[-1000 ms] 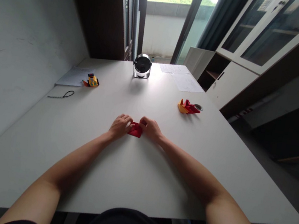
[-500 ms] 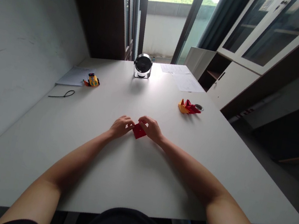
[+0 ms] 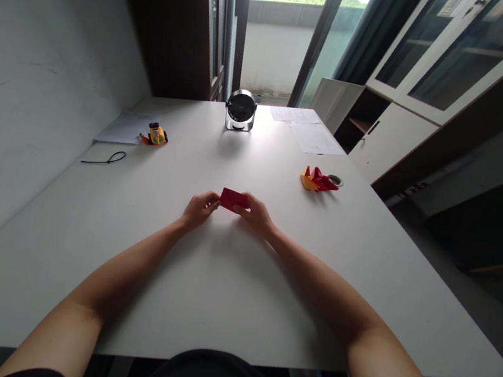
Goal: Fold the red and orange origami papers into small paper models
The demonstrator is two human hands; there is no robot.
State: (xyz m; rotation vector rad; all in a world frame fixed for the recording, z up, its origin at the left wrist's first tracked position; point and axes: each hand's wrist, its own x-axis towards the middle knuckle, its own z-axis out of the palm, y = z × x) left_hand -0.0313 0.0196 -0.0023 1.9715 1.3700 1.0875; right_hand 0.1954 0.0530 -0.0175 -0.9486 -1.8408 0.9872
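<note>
A small folded sheet of red paper (image 3: 231,199) is held up between my two hands over the middle of the white table (image 3: 233,295). My left hand (image 3: 201,207) pinches its left end between thumb and fingers. At the right end, my right hand (image 3: 254,213) grips it with the thumb on the near side and the fingers behind. The paper looks like a flat rectangle, tilted a little; its back is hidden from me.
Folded red and orange paper pieces (image 3: 318,180) lie to the right beside a roll of tape (image 3: 336,181). A yellow toy (image 3: 157,135) and a black cable tie (image 3: 106,159) are on the left. A round black lamp-like device (image 3: 240,109) and paper sheets (image 3: 315,139) lie at the back.
The red paper has turned from a corner-down position to a wide rectangle and moved slightly away from me. My left hand has shifted a little left, to its left end.
</note>
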